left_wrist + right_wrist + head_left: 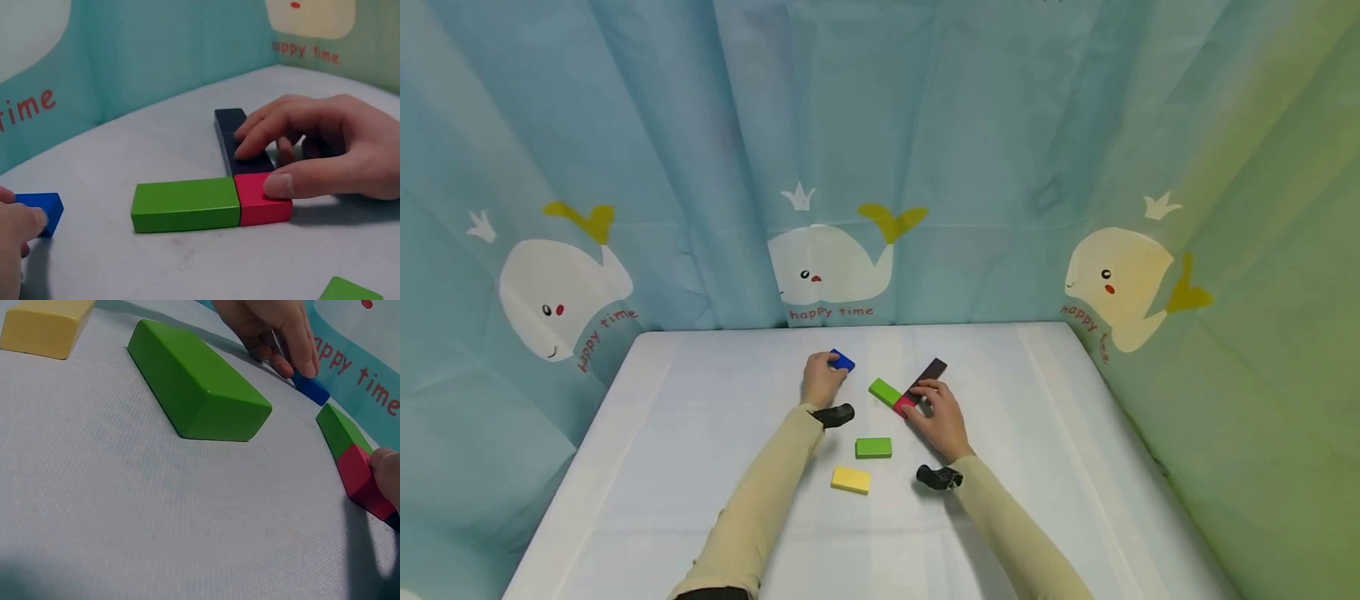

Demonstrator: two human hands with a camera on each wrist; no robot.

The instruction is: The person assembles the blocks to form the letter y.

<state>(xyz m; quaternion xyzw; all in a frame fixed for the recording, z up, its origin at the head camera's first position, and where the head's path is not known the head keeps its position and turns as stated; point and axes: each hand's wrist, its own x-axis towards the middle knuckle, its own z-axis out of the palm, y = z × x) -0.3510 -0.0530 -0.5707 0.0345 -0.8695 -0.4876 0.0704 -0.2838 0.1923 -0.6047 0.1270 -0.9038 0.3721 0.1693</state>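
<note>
Head view shows a table (700,467) covered in a pale cloth, whose fine weave shows close up from the right wrist, with a handful of smooth, solid-coloured blocks on it. The left hand (823,380) is nearly closed, its thumb and fingers pinching a small blue block (842,361) with flat faces and crisp edges, near the far side; whether that block touches the cloth, I cannot tell. The right hand (942,422) is partly open, its fingers loosely bent and spread: the thumb rests on top of a short red block (903,406), while fingertips touch a long, dark bar (935,368). Red sits at the corner of an L — the dark bar runs away from its far side, and a longer green block (884,390) butts against its left end, faces meeting flush. Nearer the person, between the forearms, a second green block (873,448) lies flat by itself, a plain oblong with slightly rounded edges and a soft sheen, and just in front of it lies a yellow block (851,481), also oblong, turned slightly askew. Beige sleeves (767,500) cover both arms, with a black curved piece (835,415) at each wrist. Behind everything hangs a softly creased blue-green curtain (1000,125) — printed with white whales (842,258) and red lettering.
</note>
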